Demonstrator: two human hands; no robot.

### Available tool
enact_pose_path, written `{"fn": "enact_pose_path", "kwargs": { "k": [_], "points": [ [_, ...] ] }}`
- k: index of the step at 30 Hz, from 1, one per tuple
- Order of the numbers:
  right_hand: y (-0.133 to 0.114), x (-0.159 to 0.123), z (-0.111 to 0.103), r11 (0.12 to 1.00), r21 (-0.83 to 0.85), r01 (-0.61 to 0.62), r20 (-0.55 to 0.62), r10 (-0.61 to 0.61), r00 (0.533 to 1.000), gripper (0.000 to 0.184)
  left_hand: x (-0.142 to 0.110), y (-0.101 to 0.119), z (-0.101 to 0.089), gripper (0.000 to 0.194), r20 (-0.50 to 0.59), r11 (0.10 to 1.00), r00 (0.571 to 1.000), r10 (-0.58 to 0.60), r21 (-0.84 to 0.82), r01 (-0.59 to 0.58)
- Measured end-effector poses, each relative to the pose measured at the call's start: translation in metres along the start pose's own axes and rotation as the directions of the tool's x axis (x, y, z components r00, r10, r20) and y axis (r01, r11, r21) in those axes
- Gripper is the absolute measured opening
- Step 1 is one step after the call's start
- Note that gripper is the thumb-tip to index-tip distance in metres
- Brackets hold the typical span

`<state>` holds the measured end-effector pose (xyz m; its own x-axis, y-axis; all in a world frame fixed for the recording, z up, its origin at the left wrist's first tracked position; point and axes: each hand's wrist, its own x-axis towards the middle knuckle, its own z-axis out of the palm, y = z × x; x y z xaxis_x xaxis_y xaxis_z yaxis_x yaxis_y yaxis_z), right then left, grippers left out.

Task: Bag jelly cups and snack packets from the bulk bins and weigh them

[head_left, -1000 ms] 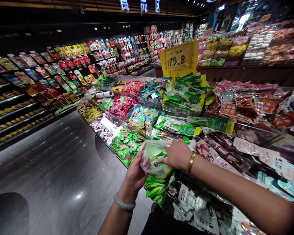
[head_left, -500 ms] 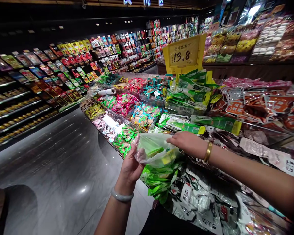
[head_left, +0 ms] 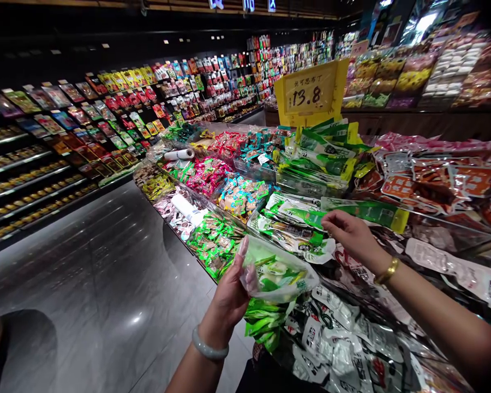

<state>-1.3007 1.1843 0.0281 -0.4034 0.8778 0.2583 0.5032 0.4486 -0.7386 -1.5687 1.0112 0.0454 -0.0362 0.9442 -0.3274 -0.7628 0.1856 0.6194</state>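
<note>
My left hand [head_left: 231, 295] grips the rim of a clear plastic bag [head_left: 280, 273] that holds several green snack packets. It hangs over the front of a bulk snack display. My right hand [head_left: 349, 232] is raised over the green-and-white packets [head_left: 294, 215], its fingers curled loosely, and nothing shows in them. A gold bangle sits on the right wrist and a pale jade bangle on the left. A long green packet with a yellow end [head_left: 368, 213] lies just beyond the right hand.
The display counter [head_left: 180, 240] carries bins of wrapped snacks in many colours. A yellow price sign reading 13.8 [head_left: 309, 93] stands at the back. Two rolls of bags [head_left: 180, 154] lie among the bins. Shelves of packets [head_left: 65, 125] line the left wall across a glossy grey aisle floor [head_left: 85, 295].
My right hand has left the bag's mouth and risen to the right, over the green packets. The left hand has kept hold of the bag, which has sunk a little.
</note>
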Motion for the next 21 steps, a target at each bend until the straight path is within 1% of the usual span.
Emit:
{"fn": "enact_pose_path", "kwargs": {
  "k": [1,2,3,4,5,6,8,10,13,16,19,21],
  "points": [
    [0.011,0.010,0.001,0.990,-0.138,-0.023,0.011,0.024,1.000,0.025,0.000,0.000,0.001,0.058,-0.001,1.000,1.000,-0.004,0.000,0.004],
    [0.023,0.019,0.005,0.955,-0.293,-0.045,0.047,0.061,0.997,0.027,0.000,-0.001,0.002,0.058,-0.002,1.000,1.000,-0.006,0.001,0.006],
    [0.034,0.028,0.009,0.896,-0.440,-0.057,0.094,0.109,0.990,0.031,0.000,-0.001,0.003,0.059,-0.004,1.000,1.000,-0.005,0.001,0.005],
    [0.044,0.036,0.015,0.837,-0.544,-0.064,0.129,0.158,0.979,0.037,0.000,-0.001,0.004,0.059,-0.009,1.000,1.000,-0.004,0.004,0.004],
    [0.053,0.042,0.021,0.787,-0.613,-0.067,0.151,0.200,0.968,0.045,-0.001,-0.001,0.004,0.060,-0.017,1.000,1.000,-0.003,0.009,0.003],
    [0.061,0.047,0.028,0.756,-0.651,-0.069,0.164,0.229,0.960,0.052,-0.001,-0.001,0.005,0.060,-0.026,1.000,1.000,-0.002,0.016,0.003],
    [0.072,0.053,0.037,0.740,-0.669,-0.074,0.177,0.255,0.950,0.061,-0.002,-0.002,0.005,0.062,-0.047,0.999,0.999,-0.005,0.032,0.006],
    [0.078,0.056,0.040,0.734,-0.676,-0.061,0.211,0.272,0.939,0.064,-0.003,-0.003,0.005,0.064,-0.058,0.999,0.998,-0.009,0.039,0.011],
    [0.084,0.063,0.035,0.748,-0.663,-0.035,0.277,0.289,0.917,0.055,-0.005,-0.004,0.003,0.067,-0.064,0.999,0.998,-0.011,0.034,0.013],
    [0.088,0.072,0.025,0.771,-0.636,-0.030,0.316,0.296,0.902,0.047,-0.006,-0.004,0.000,0.068,-0.063,0.999,0.998,-0.007,0.039,0.010],
    [0.090,0.075,0.020,0.802,-0.595,-0.047,0.333,0.300,0.894,0.040,-0.007,-0.005,-0.001,0.067,-0.059,0.999,0.998,-0.008,0.041,0.010],
    [0.091,0.075,0.019,0.825,-0.560,-0.082,0.316,0.304,0.899,0.037,-0.008,-0.006,-0.001,0.067,-0.059,0.999,0.998,-0.007,0.043,0.009]
  ]
}}
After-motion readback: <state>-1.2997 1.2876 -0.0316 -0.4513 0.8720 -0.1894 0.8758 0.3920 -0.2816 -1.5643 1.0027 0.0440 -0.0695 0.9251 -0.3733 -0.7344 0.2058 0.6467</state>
